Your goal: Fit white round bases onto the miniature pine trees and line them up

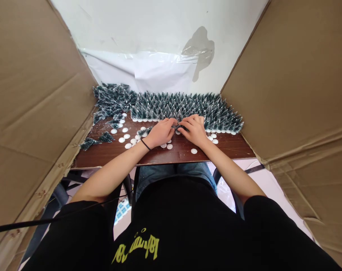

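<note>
My left hand (163, 132) and my right hand (193, 130) meet at the front edge of a dense block of miniature snow-tipped trees (176, 103) standing upright on white round bases. The fingertips of both hands are bent inward and almost touch, with a small dark tree partly visible between them. Its lower part is hidden by my fingers. Beside my left wrist a single tree (144, 131) lies on its side. Several white round bases (169, 146) are scattered on the tabletop around and below my hands.
A tangled heap of loose trees (111, 98) lies at the back left of the brown table (114, 155), with a few more trees (88, 143) near its left edge. Cardboard walls (295, 82) stand on both sides. A white sheet (165, 71) covers the back wall.
</note>
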Demonstrator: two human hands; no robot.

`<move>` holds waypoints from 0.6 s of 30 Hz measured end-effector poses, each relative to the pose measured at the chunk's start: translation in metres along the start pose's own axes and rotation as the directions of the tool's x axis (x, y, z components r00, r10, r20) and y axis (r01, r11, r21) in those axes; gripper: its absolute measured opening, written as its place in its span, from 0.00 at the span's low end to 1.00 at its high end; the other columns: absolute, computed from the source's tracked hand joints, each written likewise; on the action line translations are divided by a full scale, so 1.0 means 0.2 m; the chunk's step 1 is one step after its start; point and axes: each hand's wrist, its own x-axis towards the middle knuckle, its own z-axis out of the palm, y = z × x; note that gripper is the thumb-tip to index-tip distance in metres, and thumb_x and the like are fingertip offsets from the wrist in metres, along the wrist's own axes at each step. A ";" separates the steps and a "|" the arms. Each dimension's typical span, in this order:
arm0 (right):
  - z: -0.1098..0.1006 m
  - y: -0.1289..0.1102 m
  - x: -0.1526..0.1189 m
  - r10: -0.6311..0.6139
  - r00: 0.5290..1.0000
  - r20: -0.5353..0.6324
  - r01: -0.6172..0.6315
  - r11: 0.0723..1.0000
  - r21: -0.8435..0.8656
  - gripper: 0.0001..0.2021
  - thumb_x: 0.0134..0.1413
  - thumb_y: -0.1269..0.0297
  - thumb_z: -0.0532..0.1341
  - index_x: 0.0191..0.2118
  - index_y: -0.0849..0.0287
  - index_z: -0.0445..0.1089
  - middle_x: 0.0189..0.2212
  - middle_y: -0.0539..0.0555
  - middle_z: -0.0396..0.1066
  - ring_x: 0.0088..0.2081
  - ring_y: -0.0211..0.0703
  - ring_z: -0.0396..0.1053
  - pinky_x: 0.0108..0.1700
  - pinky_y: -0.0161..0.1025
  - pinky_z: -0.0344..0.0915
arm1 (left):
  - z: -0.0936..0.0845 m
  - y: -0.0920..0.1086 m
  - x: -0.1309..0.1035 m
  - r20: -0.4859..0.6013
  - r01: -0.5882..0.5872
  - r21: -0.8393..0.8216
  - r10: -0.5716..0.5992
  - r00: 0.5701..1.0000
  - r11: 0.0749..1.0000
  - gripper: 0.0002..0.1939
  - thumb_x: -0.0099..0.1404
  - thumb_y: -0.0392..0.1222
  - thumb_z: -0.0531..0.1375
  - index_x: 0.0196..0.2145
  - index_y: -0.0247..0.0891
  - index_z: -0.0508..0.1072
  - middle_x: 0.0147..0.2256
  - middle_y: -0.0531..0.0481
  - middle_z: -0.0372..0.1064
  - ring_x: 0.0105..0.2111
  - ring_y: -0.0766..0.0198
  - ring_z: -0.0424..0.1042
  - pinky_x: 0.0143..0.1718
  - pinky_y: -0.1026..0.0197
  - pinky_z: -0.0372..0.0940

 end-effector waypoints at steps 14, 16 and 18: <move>0.04 0.01 0.01 0.093 0.996 0.007 -0.093 0.995 0.029 0.13 0.67 0.56 0.58 0.39 0.52 0.81 0.39 0.55 0.75 0.47 0.52 0.61 0.49 0.51 0.50 | 0.01 -0.03 0.00 0.022 -0.137 0.116 0.135 0.991 0.984 0.10 0.68 0.33 0.50 0.36 0.35 0.72 0.35 0.43 0.74 0.39 0.56 0.69 0.42 0.55 0.65; 0.05 0.01 0.01 0.106 0.994 0.003 -0.106 0.994 0.027 0.13 0.67 0.56 0.58 0.39 0.51 0.81 0.39 0.56 0.75 0.47 0.52 0.61 0.49 0.51 0.50 | 0.02 -0.03 0.00 0.030 -0.149 0.110 0.147 0.989 0.983 0.11 0.67 0.33 0.51 0.37 0.35 0.74 0.36 0.43 0.75 0.39 0.56 0.70 0.43 0.55 0.65; 0.05 0.01 0.01 0.120 0.993 -0.004 -0.120 0.993 0.024 0.13 0.67 0.57 0.58 0.40 0.52 0.81 0.39 0.56 0.74 0.47 0.52 0.61 0.48 0.51 0.50 | 0.01 -0.04 0.00 0.042 -0.155 0.099 0.152 0.988 0.983 0.13 0.67 0.32 0.51 0.38 0.35 0.76 0.38 0.44 0.76 0.40 0.57 0.70 0.44 0.54 0.65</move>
